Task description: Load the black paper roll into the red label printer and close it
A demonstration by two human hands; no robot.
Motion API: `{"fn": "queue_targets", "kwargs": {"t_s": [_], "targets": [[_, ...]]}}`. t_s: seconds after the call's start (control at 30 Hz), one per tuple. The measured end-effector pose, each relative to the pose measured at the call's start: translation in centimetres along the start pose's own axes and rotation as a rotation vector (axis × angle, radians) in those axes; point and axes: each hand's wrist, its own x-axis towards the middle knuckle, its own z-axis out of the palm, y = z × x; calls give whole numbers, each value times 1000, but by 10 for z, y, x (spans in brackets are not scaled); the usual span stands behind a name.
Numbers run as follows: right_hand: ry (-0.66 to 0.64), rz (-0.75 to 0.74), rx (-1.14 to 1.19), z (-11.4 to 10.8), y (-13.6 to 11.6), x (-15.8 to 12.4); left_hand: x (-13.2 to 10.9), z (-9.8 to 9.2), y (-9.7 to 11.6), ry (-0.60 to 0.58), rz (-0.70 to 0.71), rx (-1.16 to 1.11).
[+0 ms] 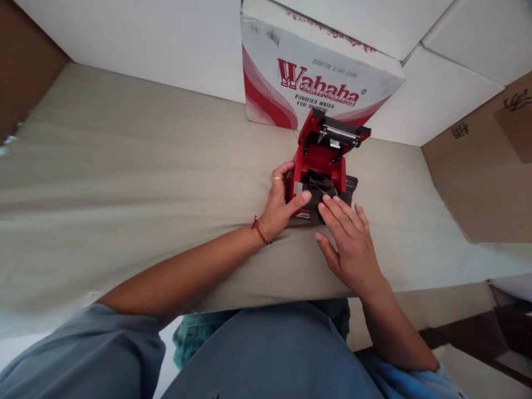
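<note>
A small red-and-black machine (318, 158), which looks like a label printer, stands with its lid (334, 134) raised. A metal bar and a roller-like part show under the lid. My left hand (279, 206) grips the machine's left side, fingers along the outer wall and thumb over the front edge. A dark, shiny strip (319, 182) lies in the body and runs down over the front. Above that front part, my right hand (349, 238) is stretched flat, its fingertips at the strip. Whether they press on it I cannot tell.
The machine stands on a cloth-covered table (166, 166). Behind it is a white-and-red Wahaha water carton (316, 72) against white boxes (449, 94). A brown cardboard box (486, 160) stands at the right, and a brown surface (29, 66) rises at the far left.
</note>
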Motion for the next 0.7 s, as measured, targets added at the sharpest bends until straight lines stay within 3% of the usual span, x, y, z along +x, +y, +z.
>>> {"fn": "queue_targets", "kwargs": {"t_s": [0.2,0.3,0.37,0.47,0.5,0.6,0.7], "targets": [[-61,-26,18,-9,11,18,-10,5,4,-7,63,122],[-75,-50,165,-20,18,20,-9,5,4,0,56,136],[54,37,302,-26,30,27,-9,5,4,3,49,138],[409,333,441,-25,61,61,-9,4,4,-5,41,129],[456,426,469,-23,73,78,-9,4,5,-11,37,131],[312,546,451,-17,101,130,-8,4,5,-26,25,140],[161,422,336,-16,107,157,-8,3,5,-23,33,139]]}}
